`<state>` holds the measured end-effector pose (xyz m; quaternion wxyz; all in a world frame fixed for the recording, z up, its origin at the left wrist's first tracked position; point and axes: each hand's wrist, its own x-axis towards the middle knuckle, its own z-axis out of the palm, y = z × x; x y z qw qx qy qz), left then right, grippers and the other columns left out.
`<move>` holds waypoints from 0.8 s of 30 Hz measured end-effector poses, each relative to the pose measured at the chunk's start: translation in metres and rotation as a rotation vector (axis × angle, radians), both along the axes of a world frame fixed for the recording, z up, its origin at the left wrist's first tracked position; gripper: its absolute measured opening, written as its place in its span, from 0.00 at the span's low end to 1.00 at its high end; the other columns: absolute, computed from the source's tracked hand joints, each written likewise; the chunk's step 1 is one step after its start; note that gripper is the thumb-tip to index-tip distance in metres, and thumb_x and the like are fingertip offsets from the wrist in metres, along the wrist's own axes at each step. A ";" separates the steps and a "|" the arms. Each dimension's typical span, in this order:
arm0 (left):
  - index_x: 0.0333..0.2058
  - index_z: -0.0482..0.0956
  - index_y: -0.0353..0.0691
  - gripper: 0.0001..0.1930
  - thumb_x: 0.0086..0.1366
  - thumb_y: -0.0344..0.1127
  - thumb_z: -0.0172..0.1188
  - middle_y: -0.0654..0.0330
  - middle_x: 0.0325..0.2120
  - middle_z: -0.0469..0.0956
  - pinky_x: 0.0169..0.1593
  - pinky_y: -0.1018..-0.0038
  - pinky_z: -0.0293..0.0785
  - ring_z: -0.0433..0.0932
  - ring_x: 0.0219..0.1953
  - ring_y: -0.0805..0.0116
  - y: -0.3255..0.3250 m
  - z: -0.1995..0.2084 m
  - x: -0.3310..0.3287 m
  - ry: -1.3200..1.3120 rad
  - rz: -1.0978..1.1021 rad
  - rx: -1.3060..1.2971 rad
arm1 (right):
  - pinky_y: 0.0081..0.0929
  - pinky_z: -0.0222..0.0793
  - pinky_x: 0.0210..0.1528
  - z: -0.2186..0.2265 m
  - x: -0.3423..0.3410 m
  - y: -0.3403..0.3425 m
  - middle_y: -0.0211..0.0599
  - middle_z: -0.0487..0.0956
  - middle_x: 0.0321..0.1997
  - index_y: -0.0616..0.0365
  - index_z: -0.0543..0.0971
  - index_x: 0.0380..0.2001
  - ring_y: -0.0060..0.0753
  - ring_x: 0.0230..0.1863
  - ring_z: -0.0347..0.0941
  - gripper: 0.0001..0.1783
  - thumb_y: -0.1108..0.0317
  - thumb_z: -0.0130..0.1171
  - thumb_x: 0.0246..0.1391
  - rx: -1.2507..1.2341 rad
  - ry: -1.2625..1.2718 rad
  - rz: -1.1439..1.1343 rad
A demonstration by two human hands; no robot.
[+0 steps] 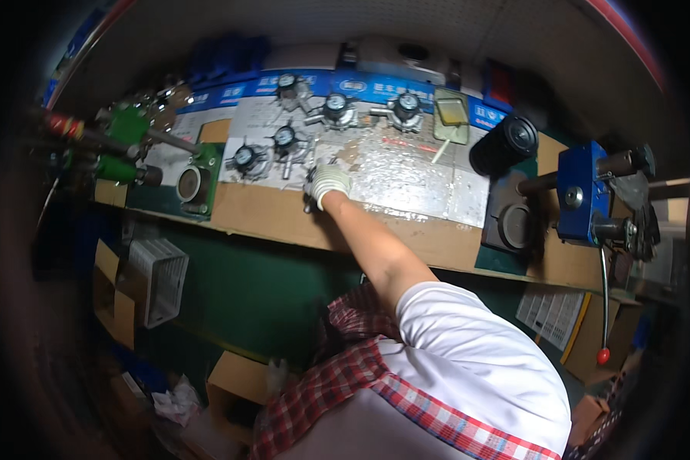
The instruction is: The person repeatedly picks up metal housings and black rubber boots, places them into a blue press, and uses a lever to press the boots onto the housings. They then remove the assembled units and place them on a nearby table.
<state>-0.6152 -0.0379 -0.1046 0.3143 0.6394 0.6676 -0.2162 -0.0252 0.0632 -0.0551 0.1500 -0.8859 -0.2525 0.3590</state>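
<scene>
My right hand (331,182), in a white knitted glove, reaches over the bench to its left-middle part. Its fingers are closed around a small metal housing (310,198), mostly hidden under the glove. Just left of it lie two similar silver housings with round dark caps, one housing (285,141) behind the other (248,159). Farther back stand three more of the kind: a left one (290,89), a middle one (337,112) and a right one (406,112). My left hand is out of view.
A shallow tray (451,115) with yellowish contents and a brush-like handle sits back right, beside a black cylinder (506,146). A blue lever press (579,195) stands right, a green press (199,180) left. Wet, shiny sheeting (406,176) covers the bench. Crates (157,280) and boxes lie below.
</scene>
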 end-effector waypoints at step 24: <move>0.53 0.80 0.48 0.39 0.49 0.69 0.64 0.57 0.61 0.68 0.75 0.49 0.40 0.57 0.68 0.50 0.088 -0.005 0.567 -0.635 -1.643 0.084 | 0.50 0.74 0.51 -0.093 0.216 -0.190 0.60 0.82 0.46 0.66 0.78 0.45 0.59 0.50 0.79 0.31 0.44 0.60 0.56 -0.142 -0.302 -1.023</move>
